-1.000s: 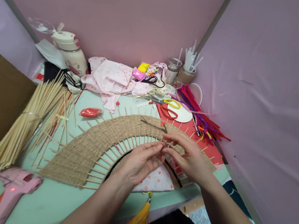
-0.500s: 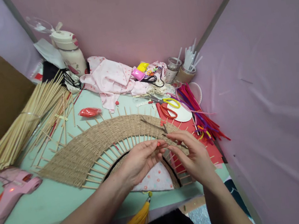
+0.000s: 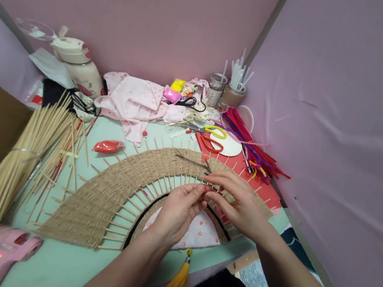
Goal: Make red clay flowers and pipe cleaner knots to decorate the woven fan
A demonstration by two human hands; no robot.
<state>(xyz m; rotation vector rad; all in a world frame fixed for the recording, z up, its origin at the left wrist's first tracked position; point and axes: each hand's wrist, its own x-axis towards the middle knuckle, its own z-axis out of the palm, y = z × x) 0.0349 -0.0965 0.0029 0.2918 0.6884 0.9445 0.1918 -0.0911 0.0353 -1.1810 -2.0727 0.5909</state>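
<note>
A fan-shaped weave of tan cord (image 3: 119,188) on thin wooden spokes lies on the mint-green table (image 3: 53,274). Both of my hands meet at its inner right edge. My left hand (image 3: 178,210) pinches at the spokes with thumb and fingertips together. Opposite it, my right hand (image 3: 238,201) has its fingers curled and pinched at the same spot, apparently on the tan cord. A loose dark cord end (image 3: 192,160) sticks up just above the hands. A floral fabric piece (image 3: 199,233) with a yellow tassel (image 3: 176,285) lies under the wrists.
A bundle of bamboo skewers (image 3: 15,165) lies at left, a pink glue gun (image 3: 2,253) near the left edge. Scissors (image 3: 212,135), pipe cleaners (image 3: 249,144), red paper (image 3: 266,190), pink cloth (image 3: 135,104), a bottle (image 3: 77,67) and cups (image 3: 230,89) crowd the back.
The view shifted slightly, so everything sits a little further left. My hands stay pinched at the same spot on the weave, fingers shifting only slightly.
</note>
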